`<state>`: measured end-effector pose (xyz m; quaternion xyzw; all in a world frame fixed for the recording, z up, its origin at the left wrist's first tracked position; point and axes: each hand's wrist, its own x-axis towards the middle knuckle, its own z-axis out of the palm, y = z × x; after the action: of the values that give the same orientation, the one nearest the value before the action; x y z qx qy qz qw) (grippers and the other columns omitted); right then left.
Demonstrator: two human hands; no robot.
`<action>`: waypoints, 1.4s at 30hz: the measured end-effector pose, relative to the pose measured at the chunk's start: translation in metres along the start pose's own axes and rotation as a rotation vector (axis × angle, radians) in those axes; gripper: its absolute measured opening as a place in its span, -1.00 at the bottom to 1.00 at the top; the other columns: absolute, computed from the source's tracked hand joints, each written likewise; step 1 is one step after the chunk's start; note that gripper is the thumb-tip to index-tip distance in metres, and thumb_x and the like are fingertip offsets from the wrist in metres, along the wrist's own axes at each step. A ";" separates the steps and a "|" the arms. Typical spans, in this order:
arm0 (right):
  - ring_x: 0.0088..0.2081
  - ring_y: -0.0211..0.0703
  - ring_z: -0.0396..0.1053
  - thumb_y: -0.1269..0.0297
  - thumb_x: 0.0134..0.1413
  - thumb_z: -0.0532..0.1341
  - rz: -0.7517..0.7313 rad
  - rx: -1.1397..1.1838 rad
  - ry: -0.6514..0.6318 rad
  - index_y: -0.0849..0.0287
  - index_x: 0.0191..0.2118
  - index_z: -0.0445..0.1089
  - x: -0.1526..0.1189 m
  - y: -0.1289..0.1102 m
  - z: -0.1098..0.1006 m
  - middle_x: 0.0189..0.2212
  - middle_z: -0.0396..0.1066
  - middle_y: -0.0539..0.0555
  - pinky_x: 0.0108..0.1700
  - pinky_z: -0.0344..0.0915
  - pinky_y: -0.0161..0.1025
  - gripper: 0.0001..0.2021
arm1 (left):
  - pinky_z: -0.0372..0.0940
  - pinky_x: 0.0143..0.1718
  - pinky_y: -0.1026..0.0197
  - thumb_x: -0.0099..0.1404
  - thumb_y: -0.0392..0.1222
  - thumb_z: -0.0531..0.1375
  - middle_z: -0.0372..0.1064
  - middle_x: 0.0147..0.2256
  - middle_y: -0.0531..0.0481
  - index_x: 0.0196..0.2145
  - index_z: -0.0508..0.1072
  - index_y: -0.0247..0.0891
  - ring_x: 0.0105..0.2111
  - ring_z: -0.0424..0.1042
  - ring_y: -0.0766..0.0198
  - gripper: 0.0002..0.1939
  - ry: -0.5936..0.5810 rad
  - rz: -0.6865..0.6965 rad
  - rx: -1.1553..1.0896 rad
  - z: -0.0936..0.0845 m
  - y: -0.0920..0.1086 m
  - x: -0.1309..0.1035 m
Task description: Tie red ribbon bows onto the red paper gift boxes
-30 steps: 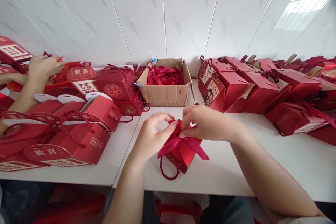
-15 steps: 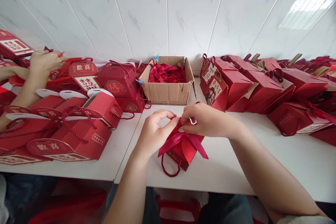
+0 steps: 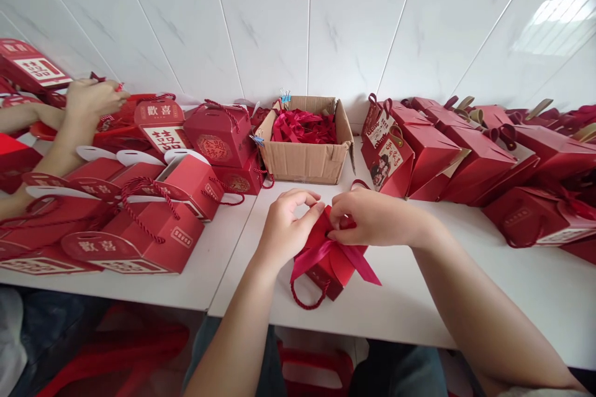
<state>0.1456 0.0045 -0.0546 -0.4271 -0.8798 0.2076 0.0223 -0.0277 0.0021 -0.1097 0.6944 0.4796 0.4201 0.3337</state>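
A red gift box (image 3: 342, 276) lies on the white table in front of me, with a dark red cord handle (image 3: 310, 304) at its near end. A shiny crimson ribbon (image 3: 314, 254) crosses its top, its tails spread to both sides. My right hand (image 3: 372, 217) is closed, pinching the ribbon near the middle with thumb and bent fingers. At the far left edge of the box, my left hand (image 3: 288, 226) has thumb and forefinger pinched together. What lies between those fingertips is too small to make out.
An open cardboard box (image 3: 305, 161) of ribbons stands against the tiled wall. Red gift boxes with cord handles (image 3: 139, 236) crowd the left, and rows of red boxes (image 3: 433, 149) line the right. A co-worker's hand (image 3: 95, 99) is busy at far left.
The view has shifted slightly, so everything sits a little further right. My right-hand fingers have curled more tightly at the ribbon, and the hands are slightly further apart at the fingertips.
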 end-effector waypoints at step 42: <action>-0.43 -0.26 0.25 0.04 0.12 0.13 0.087 0.168 -0.143 0.17 -0.42 0.33 -0.033 0.037 -0.036 -0.42 0.37 0.02 -0.40 0.16 -0.31 -0.71 | 0.00 0.21 -0.08 0.21 -0.15 0.21 0.28 0.06 -0.03 -0.44 0.48 -0.16 0.18 0.07 0.03 -0.90 -0.128 0.324 0.352 0.002 0.023 -0.015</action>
<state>0.2020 0.0122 -0.0318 -0.4454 -0.8393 0.3113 -0.0137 -0.0198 -0.0200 -0.0946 0.8348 0.4056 0.3334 0.1654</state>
